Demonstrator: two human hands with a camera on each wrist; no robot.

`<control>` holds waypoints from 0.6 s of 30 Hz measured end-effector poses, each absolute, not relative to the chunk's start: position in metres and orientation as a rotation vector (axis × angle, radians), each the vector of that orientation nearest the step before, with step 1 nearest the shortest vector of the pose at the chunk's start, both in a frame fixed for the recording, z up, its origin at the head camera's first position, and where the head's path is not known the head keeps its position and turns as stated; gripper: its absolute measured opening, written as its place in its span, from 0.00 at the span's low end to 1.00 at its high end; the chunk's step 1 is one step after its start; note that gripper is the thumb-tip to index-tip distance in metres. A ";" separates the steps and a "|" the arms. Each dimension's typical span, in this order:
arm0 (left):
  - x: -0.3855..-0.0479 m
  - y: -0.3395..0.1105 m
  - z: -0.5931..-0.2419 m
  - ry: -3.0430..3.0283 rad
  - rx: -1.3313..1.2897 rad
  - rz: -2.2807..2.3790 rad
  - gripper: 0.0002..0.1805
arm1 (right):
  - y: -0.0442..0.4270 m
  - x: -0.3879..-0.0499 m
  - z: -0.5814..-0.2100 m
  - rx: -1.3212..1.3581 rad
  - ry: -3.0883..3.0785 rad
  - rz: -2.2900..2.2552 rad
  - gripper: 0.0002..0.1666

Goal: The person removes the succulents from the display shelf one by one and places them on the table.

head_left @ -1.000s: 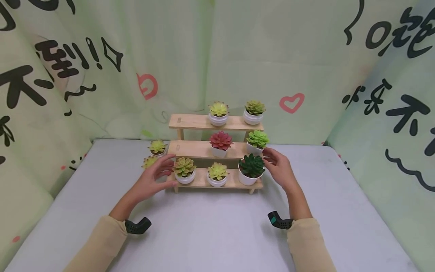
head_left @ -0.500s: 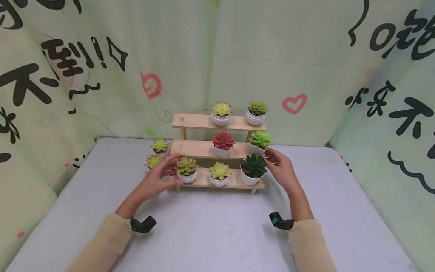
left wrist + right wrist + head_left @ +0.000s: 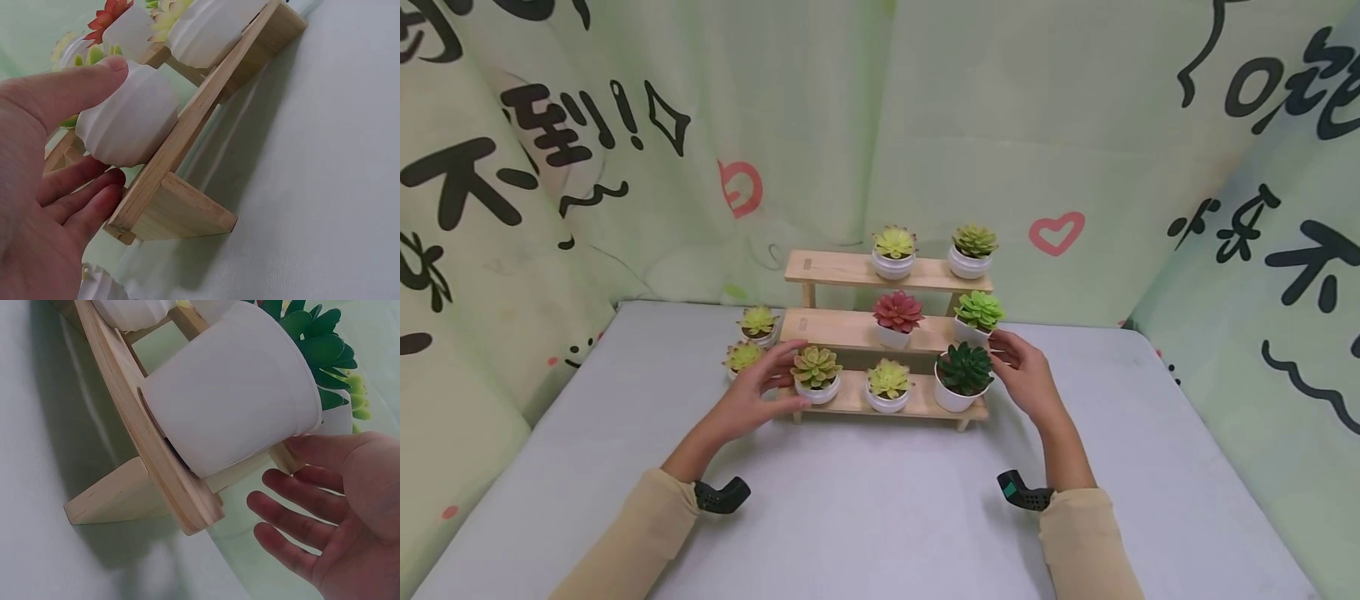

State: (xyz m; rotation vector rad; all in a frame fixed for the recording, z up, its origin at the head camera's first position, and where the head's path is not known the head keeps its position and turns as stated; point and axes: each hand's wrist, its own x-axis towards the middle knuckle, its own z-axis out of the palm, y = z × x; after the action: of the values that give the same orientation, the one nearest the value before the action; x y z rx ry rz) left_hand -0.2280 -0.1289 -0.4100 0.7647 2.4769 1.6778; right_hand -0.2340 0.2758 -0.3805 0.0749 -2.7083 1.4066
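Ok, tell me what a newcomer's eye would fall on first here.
Probably the red succulent, the only red plant, near the centre of the middle tier of the wooden stand. Then, perhaps, the bold black lettering on the pale green curtain, left and right.

From the stand (image 3: 831, 266), a hand could pass over the table (image 3: 865, 508) at six o'clock. The left hand (image 3: 751, 393) blocks eight, two plants (image 3: 757, 322) nine, the curtain (image 3: 955, 108) twelve, the right hand (image 3: 1024, 377) three. The middle shelf (image 3: 831, 327) has room at nine o'clock of the red plant (image 3: 898, 312).
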 end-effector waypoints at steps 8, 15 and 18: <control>-0.228 -0.124 -0.413 2.483 0.761 1.668 0.44 | 0.276 -0.232 -0.381 0.082 -2.707 1.401 0.27; -0.230 -0.120 -0.414 2.483 0.752 1.667 0.43 | 0.276 -0.231 -0.380 0.078 -2.705 1.409 0.27; -0.229 -0.119 -0.413 2.497 0.745 1.661 0.43 | 0.276 -0.232 -0.380 0.074 -2.709 1.409 0.28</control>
State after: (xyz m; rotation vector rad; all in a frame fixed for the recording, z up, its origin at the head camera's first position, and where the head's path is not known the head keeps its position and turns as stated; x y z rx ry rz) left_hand -0.2293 -0.1194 -0.4128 0.7449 2.4969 1.6605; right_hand -0.2319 0.2757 -0.3801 0.0744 -2.7095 1.4092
